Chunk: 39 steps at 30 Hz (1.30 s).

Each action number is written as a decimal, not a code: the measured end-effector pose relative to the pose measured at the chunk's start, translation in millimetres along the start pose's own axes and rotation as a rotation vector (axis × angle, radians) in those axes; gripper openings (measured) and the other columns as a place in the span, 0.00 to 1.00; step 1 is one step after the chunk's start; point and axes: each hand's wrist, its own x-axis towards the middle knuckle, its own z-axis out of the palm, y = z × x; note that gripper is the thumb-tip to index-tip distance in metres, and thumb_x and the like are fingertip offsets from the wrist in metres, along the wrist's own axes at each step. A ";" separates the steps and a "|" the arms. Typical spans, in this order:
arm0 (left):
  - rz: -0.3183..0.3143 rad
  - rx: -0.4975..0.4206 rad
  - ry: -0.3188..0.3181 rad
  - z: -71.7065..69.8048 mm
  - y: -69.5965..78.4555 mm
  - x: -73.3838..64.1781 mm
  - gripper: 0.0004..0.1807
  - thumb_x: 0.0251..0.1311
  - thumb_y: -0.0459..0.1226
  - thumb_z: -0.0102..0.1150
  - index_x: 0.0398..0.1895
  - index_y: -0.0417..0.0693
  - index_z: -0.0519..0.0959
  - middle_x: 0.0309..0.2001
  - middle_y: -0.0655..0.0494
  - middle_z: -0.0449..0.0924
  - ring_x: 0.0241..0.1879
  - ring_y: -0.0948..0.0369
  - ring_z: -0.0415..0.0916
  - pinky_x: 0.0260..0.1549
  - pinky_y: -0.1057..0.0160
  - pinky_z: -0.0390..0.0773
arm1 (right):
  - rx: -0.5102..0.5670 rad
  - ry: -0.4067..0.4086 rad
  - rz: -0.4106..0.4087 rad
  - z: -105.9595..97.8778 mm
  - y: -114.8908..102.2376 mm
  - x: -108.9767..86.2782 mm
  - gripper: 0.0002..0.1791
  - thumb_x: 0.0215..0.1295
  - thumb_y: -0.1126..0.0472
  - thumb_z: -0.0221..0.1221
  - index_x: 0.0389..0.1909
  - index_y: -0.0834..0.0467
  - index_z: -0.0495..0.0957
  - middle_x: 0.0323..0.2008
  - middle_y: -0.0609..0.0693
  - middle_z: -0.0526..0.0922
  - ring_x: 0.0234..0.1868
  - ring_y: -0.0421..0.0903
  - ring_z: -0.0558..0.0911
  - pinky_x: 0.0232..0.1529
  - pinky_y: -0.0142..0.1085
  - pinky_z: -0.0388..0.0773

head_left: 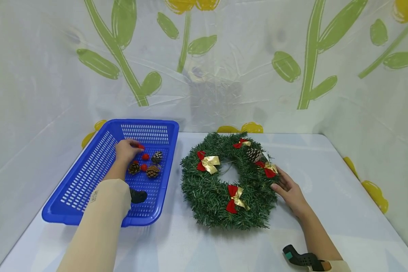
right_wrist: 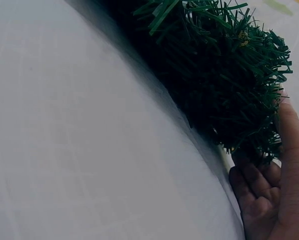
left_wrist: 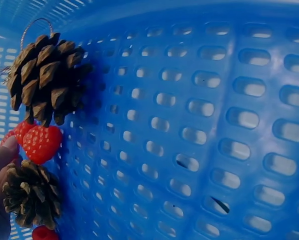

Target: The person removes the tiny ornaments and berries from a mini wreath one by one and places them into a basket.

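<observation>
Inside the blue basket [head_left: 170, 170], my left hand [head_left: 125, 150] pinches a small red strawberry ornament [head_left: 141, 146] at its fingertips. Near that hand lie red strawberries [left_wrist: 42, 144], a brown pine cone [head_left: 153, 171] with a hanging loop and a darker pine cone [head_left: 157, 156]. At the right side of a green wreath [head_left: 204, 200], my right hand [head_left: 290, 192] grips the rim, thumb above and fingers curled under the needles [right_wrist: 229, 85]. The wreath lies on the table and carries several red and gold bows [head_left: 210, 164] and a white-tipped pine cone [head_left: 254, 154].
The white table [head_left: 312, 162] runs up to a back wall sheet [head_left: 231, 90] printed with green leaves and yellow flowers. The basket stands at the table's left, beside the wreath. A black wrist device [head_left: 300, 258] sits at the right forearm.
</observation>
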 end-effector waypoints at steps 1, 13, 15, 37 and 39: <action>-0.007 -0.005 -0.016 0.5 0.7 -0.1 0.20 0.62 0.31 0.56 0.55 0.29 0.73 0.55 0.32 0.72 0.54 0.41 0.69 0.56 0.47 0.71 | -0.001 0.001 0.002 -0.5 0.0 0.0 0.39 0.69 0.61 0.54 0.75 0.55 0.44 0.71 0.66 0.51 0.69 0.67 0.55 0.49 0.13 0.63; -0.084 -0.076 -0.077 3.3 3.1 -1.4 0.20 0.63 0.29 0.54 0.58 0.31 0.72 0.58 0.33 0.70 0.57 0.43 0.68 0.58 0.48 0.70 | -0.008 0.008 0.008 -4.4 -0.7 0.1 0.39 0.69 0.60 0.54 0.75 0.56 0.44 0.71 0.67 0.51 0.69 0.67 0.55 0.49 0.13 0.63; -0.069 -0.071 -0.061 4.4 4.4 -2.8 0.20 0.62 0.28 0.55 0.57 0.30 0.72 0.58 0.32 0.70 0.56 0.43 0.68 0.58 0.48 0.70 | -0.003 0.008 0.005 -4.9 -0.3 -0.2 0.39 0.69 0.60 0.54 0.75 0.56 0.44 0.71 0.67 0.51 0.69 0.67 0.55 0.49 0.13 0.63; -0.013 -0.265 0.044 -9.4 11.3 4.1 0.26 0.61 0.39 0.60 0.61 0.37 0.72 0.60 0.39 0.72 0.61 0.48 0.68 0.62 0.54 0.66 | 0.019 -0.001 -0.014 1.1 3.2 0.7 0.38 0.70 0.61 0.53 0.75 0.54 0.45 0.71 0.66 0.51 0.69 0.67 0.54 0.50 0.14 0.64; -0.008 -0.267 0.013 -10.6 13.6 3.6 0.27 0.62 0.40 0.60 0.62 0.37 0.71 0.61 0.39 0.71 0.61 0.47 0.68 0.62 0.53 0.66 | 0.011 -0.001 -0.011 0.8 2.9 -0.1 0.38 0.70 0.60 0.53 0.75 0.53 0.45 0.72 0.65 0.51 0.69 0.67 0.55 0.49 0.14 0.64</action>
